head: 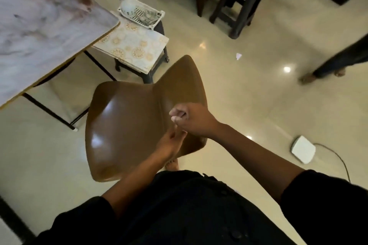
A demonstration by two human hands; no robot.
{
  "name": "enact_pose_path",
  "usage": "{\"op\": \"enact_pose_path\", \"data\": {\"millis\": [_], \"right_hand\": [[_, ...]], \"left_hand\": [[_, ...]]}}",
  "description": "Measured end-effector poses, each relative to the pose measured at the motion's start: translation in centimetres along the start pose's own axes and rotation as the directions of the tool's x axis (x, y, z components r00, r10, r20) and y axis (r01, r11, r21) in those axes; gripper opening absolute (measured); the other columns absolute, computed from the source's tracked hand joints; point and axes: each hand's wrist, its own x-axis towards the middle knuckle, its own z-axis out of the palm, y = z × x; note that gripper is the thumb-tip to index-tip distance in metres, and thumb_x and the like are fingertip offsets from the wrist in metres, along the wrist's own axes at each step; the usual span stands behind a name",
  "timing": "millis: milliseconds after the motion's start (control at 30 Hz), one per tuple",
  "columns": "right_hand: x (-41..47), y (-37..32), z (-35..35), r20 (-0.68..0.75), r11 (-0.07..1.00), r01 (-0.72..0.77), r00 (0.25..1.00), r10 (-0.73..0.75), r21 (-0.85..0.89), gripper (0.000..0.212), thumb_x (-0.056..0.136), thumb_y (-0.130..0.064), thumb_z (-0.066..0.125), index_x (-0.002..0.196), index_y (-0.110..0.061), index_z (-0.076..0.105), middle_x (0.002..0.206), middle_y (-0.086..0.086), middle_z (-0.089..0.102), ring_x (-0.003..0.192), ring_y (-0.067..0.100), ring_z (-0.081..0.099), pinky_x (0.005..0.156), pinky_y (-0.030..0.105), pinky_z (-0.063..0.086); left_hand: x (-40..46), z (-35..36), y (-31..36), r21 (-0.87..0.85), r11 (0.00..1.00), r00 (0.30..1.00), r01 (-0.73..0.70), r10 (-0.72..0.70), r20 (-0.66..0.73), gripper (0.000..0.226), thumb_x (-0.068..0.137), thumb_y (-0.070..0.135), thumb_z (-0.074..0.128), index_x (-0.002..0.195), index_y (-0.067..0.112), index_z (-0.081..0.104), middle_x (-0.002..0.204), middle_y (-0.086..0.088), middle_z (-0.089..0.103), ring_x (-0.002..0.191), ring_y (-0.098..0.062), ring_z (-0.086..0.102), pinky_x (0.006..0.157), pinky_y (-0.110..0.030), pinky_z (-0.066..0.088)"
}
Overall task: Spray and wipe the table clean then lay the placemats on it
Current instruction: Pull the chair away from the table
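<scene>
From up here I see both hands over the brown chair [139, 117], neither holding anything: the right hand [191, 120] has its fingers curled into a loose fist, the left hand [169, 141] has its fingers nearly straight and relaxed, just beneath the right. The marbled worktop [39, 32] sits off to the left, with a dark smear near its far corner, so I judge the wiping not yet done. The placemats [131, 47] lie stacked on a low stool [157, 65] just beside the worktop's corner; they look thin, flat and light, probably flexible and a bit slick, so I would pinch the top one at a free edge. The spray bottle [125, 0] stands in a white basket [141, 16] behind them; I would take it round the neck under the black trigger.
</scene>
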Motion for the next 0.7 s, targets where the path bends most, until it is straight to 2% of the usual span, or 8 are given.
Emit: {"op": "enact_pose_path", "data": {"millis": [67,167,300,400,467,533,633,700], "right_hand": [[2.3,0.0,-0.9,0.066,0.994,0.045,0.997,-0.039,-0.097,0.022,0.096,-0.035,0.062,0.114,-0.027,0.070,0.112,-0.007,0.072,0.100,0.012,0.067,0.088,0.039,0.058],[5.4,0.1,-1.8,0.194,0.960,0.121,0.978,-0.072,-0.252,0.025,0.097,-0.033,0.060,0.117,-0.021,0.070,0.117,-0.001,0.071,0.104,0.019,0.066,0.091,0.042,0.056],[9.8,1.2,-2.3,0.380,0.843,0.334,0.909,-0.170,-0.421,0.023,0.097,-0.032,0.059,0.113,-0.019,0.070,0.110,0.001,0.071,0.099,0.022,0.065,0.086,0.043,0.056],[13.8,2.0,-2.5,0.517,0.700,0.505,0.826,-0.224,-0.505,0.024,0.098,-0.035,0.057,0.114,-0.021,0.068,0.110,0.002,0.070,0.099,0.021,0.062,0.088,0.042,0.054],[16.5,2.5,-3.0,0.610,0.564,0.618,0.756,-0.237,-0.547,0.025,0.099,-0.039,0.055,0.115,-0.023,0.065,0.114,0.003,0.068,0.104,0.023,0.060,0.093,0.042,0.049],[18.6,2.6,-3.4,0.686,0.424,0.692,0.700,-0.198,-0.584,0.026,0.098,-0.042,0.054,0.116,-0.025,0.063,0.119,0.004,0.065,0.112,0.027,0.057,0.098,0.047,0.041],[21.3,2.8,-4.5,0.734,0.274,0.741,0.663,-0.146,-0.614,0.018,0.098,-0.042,0.054,0.104,-0.026,0.060,0.118,0.006,0.065,0.116,0.029,0.054,0.106,0.052,0.034],[22.8,3.0,-5.3,0.739,0.223,0.753,0.654,-0.160,-0.619,0.014,0.098,-0.040,0.054,0.096,-0.026,0.057,0.115,0.006,0.065,0.114,0.028,0.054,0.109,0.052,0.032]], "left_hand": [[1.1,0.6,1.0,0.057,0.997,0.999,0.050,-0.049,-0.018,0.064,0.105,0.061,0.044,0.163,0.037,0.033,0.157,-0.002,0.053,0.144,-0.031,0.050,0.116,-0.049,0.043],[2.3,0.9,2.0,0.008,0.993,0.991,0.116,-0.115,-0.063,0.048,0.111,0.047,0.043,0.157,0.034,0.042,0.152,-0.008,0.058,0.136,-0.032,0.056,0.113,-0.050,0.045],[4.2,1.8,2.5,-0.026,0.984,0.972,0.178,-0.180,-0.150,0.043,0.113,0.041,0.042,0.151,0.024,0.052,0.149,-0.008,0.060,0.133,-0.030,0.056,0.097,-0.032,0.039],[5.9,2.0,2.7,-0.074,0.965,0.946,0.250,-0.260,-0.195,0.047,0.113,0.042,0.041,0.155,0.022,0.049,0.152,-0.009,0.057,0.136,-0.032,0.055,0.100,-0.030,0.040],[7.0,2.5,2.9,-0.153,0.935,0.910,0.320,-0.348,-0.227,0.045,0.112,0.043,0.042,0.149,0.022,0.054,0.144,-0.009,0.064,0.126,-0.031,0.062,0.107,-0.035,0.047],[7.9,3.1,3.1,-0.220,0.898,0.866,0.381,-0.430,-0.257,0.042,0.110,0.043,0.044,0.142,0.021,0.060,0.136,-0.010,0.068,0.120,-0.030,0.065,0.107,-0.040,0.050],[9.1,4.1,3.3,-0.305,0.834,0.782,0.460,-0.543,-0.307,0.046,0.108,0.046,0.043,0.141,0.020,0.061,0.143,-0.008,0.063,0.126,-0.029,0.061,0.108,-0.037,0.047],[10.1,4.5,2.9,-0.364,0.775,0.709,0.517,-0.626,-0.325,0.055,0.103,0.052,0.041,0.143,0.019,0.060,0.148,-0.011,0.060,0.130,-0.032,0.059,0.111,-0.041,0.045]]}}
